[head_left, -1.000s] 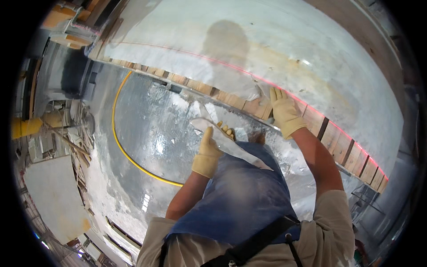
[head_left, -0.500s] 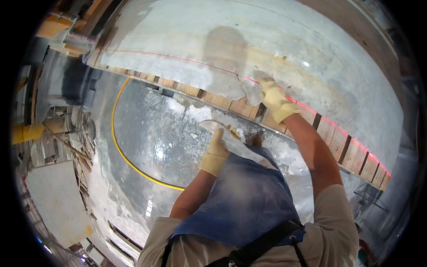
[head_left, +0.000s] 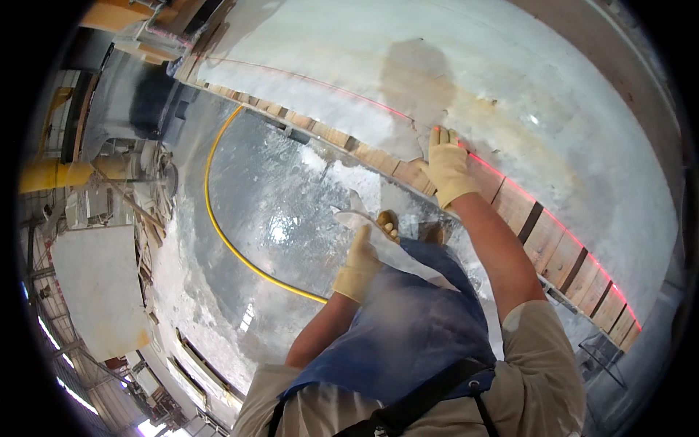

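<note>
In a pale yellow glove, my left hand [head_left: 358, 269] is closed around a long, curved white stone shard [head_left: 397, 251], held in front of my apron. The shard tapers to a thin tip at its far left end. My right hand [head_left: 449, 169], gloved alike, lies on the near edge of a large pale stone slab [head_left: 495, 84]. Its fingers are stretched out and touch a red laser line, and the thumb is spread to the left. A crack [head_left: 416, 131] runs through the slab beside these fingers. The slab's edge is jagged there, and what lies under the palm is hidden.
Wooden slats [head_left: 561, 247] show along the slab's near edge, with dark gaps between them. A yellow hose [head_left: 211, 197] curves over the wet grey floor [head_left: 269, 204]. On the left are a pale slab [head_left: 102, 284], a yellow pipe [head_left: 58, 175] and scattered offcuts. A shoe [head_left: 387, 222] shows beyond the shard.
The view has turned, so the slab sits farther right. My right hand has straightened its fingers at the slab's edge. My left hand keeps hold of the stone shard, whose angle has changed slightly.
</note>
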`<action>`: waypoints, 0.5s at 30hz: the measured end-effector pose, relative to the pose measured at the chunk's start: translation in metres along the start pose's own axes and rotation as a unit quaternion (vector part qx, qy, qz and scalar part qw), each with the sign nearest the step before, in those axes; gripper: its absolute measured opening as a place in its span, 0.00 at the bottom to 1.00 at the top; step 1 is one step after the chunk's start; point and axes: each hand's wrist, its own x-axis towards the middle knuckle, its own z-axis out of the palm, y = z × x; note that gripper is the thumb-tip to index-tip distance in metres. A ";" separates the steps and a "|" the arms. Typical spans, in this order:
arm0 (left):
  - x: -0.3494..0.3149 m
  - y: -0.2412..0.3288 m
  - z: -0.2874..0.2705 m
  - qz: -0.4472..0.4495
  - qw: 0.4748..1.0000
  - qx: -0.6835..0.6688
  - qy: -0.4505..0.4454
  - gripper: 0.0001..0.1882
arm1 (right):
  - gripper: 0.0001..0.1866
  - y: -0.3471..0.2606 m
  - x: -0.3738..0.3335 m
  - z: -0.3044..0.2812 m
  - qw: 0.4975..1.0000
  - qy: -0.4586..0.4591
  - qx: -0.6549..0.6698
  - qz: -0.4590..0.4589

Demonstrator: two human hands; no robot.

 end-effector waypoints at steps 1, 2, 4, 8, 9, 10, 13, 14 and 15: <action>-0.003 0.000 0.002 0.008 1.000 0.006 0.010 0.31 | 0.47 -0.001 0.002 0.006 1.000 0.005 -0.020 -0.004; -0.006 0.001 -0.001 0.007 1.000 0.002 0.013 0.31 | 0.45 -0.001 0.004 0.014 0.999 0.011 -0.040 -0.008; -0.008 0.002 -0.002 0.009 1.000 -0.013 0.014 0.32 | 0.40 0.001 0.011 0.009 0.999 -0.001 -0.052 -0.012; -0.013 0.007 0.004 0.025 1.000 -0.010 0.001 0.31 | 0.30 0.029 0.036 0.005 0.996 -0.052 -0.062 -0.045; -0.012 0.007 0.004 0.026 1.000 -0.015 0.001 0.30 | 0.26 0.034 0.037 0.001 0.999 -0.025 -0.011 -0.035; -0.012 0.007 0.003 0.028 0.999 -0.020 0.000 0.30 | 0.23 0.038 0.037 -0.003 0.999 0.001 0.041 -0.028; -0.006 0.005 -0.002 0.022 0.998 -0.047 -0.020 0.30 | 0.20 0.035 0.036 0.009 0.995 0.005 -0.089 -0.045; -0.004 0.005 -0.001 0.025 0.999 -0.039 -0.018 0.30 | 0.20 0.043 0.044 0.018 0.999 0.001 -0.037 -0.039; -0.002 0.005 0.001 0.023 0.999 -0.030 -0.017 0.30 | 0.20 0.060 0.056 0.033 0.999 -0.005 0.015 -0.028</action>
